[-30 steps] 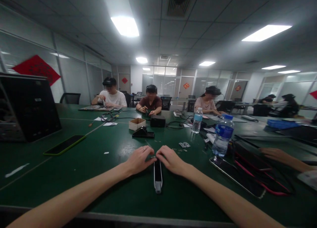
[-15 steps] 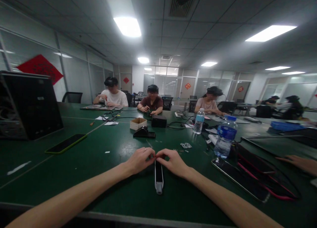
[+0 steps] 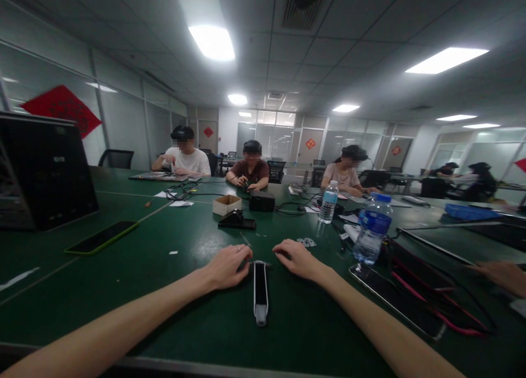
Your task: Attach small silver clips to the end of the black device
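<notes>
A narrow strip-shaped device [image 3: 260,290], with a black top, white edges and a grey near end, lies lengthwise on the green table in front of me. A thin small piece [image 3: 268,265] sticks out at its far end. Beside that end, on the left, is my left hand [image 3: 230,265], its fingers loosely curled, with a gap between thumb and forefinger. My right hand [image 3: 299,260] is apart from the device on its right, fingers bent but spread, nothing plainly in them. Just behind that hand lie small metal plates [image 3: 306,241], partly covered by it.
Water bottles [image 3: 329,202] and a large phone [image 3: 396,298] stand and lie to the right, near another person's hand [image 3: 503,276]. Leftward are a green-edged phone [image 3: 102,237] and a black computer case [image 3: 45,172]. An open box [image 3: 227,205] sits ahead; several people work around.
My hands have come apart at the device's far end. The right hand has moved right towards the metal plates; the left has drawn back slightly. The view has shifted a little.
</notes>
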`<action>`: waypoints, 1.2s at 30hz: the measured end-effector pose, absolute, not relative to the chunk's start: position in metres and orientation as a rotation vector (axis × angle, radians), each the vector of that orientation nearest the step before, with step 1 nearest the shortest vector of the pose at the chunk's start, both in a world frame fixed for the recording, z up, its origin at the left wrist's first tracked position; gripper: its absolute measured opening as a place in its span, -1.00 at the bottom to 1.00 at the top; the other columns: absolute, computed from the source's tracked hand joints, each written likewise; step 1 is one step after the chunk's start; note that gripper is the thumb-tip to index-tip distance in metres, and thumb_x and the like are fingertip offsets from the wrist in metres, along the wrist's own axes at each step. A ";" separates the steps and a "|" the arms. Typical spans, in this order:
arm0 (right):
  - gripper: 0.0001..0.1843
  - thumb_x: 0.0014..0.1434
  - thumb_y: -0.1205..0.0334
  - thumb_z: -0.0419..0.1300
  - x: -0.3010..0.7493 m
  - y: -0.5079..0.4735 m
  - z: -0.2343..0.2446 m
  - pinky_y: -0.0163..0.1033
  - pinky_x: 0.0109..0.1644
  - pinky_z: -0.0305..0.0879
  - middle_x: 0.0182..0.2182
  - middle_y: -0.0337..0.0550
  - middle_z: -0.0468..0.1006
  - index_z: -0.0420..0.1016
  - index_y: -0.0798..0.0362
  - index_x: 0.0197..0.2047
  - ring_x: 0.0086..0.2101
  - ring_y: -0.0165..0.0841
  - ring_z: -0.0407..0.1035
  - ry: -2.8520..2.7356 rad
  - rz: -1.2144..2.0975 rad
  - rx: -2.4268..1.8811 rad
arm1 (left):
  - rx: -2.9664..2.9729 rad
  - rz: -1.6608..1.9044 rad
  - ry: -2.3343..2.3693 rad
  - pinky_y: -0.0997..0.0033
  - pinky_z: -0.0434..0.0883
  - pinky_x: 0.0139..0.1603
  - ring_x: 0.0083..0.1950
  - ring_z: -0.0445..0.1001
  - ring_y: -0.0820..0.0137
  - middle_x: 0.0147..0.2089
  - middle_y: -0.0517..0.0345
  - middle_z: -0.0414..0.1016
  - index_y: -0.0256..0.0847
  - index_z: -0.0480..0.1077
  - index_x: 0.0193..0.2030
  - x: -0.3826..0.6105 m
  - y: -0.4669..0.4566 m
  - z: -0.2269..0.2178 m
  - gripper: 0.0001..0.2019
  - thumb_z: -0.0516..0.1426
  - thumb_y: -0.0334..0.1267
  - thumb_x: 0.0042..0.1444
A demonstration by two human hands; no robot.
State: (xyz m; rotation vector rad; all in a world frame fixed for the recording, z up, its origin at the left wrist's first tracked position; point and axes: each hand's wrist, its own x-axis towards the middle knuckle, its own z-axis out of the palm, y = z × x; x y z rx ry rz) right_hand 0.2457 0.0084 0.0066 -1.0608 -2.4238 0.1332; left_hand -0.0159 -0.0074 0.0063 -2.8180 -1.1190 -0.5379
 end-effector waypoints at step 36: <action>-0.84 0.13 0.22 0.26 0.235 -0.007 0.017 -0.31 -0.22 0.40 -0.34 -0.21 0.57 0.57 0.08 -0.22 -0.34 -0.39 0.45 -2.410 0.528 -1.068 | -2.844 -0.402 -1.205 0.39 0.33 -0.18 -0.19 0.45 0.32 -0.20 0.11 0.47 -0.17 0.32 -0.19 -0.014 -0.009 0.008 -0.92 0.03 -0.32 0.20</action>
